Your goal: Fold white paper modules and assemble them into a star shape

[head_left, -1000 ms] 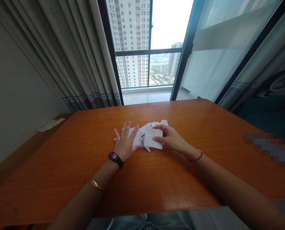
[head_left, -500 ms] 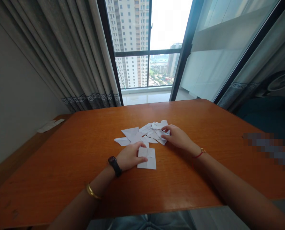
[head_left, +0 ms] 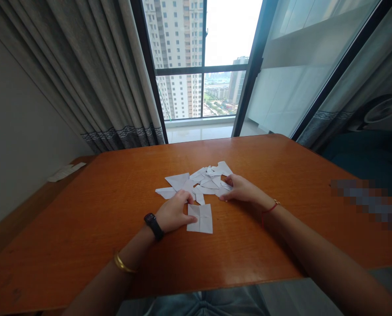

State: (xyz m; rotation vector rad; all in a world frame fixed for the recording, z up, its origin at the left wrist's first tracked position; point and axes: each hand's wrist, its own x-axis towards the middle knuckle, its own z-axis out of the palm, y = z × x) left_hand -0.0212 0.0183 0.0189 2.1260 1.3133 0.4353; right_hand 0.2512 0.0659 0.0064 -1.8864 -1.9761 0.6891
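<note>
A creased, roughly square piece of folded white paper (head_left: 205,219) lies near the middle of the tabletop. My left hand (head_left: 172,213) grips its left edge, thumb on top and the fingers curled at the upper left corner. Just beyond it spreads a loose pile of torn white paper scraps (head_left: 205,180), some overlapping. At the pile's right side, my right hand (head_left: 243,189) has thumb and fingers closed around a paper scrap (head_left: 226,186); its fingertips partly cover the scrap.
The brown wooden table (head_left: 123,184) reaches toward a window. White paper strips (head_left: 66,172) lie on a ledge at the left, by the wall. A grey curtain (head_left: 116,87) hangs behind the far left edge. A fan (head_left: 385,109) stands at the right, beyond the table.
My right hand has shifted slightly at the pile's right edge, and the scraps there have moved apart a little. The left hand still grips the folded paper. The view has shifted slightly.
</note>
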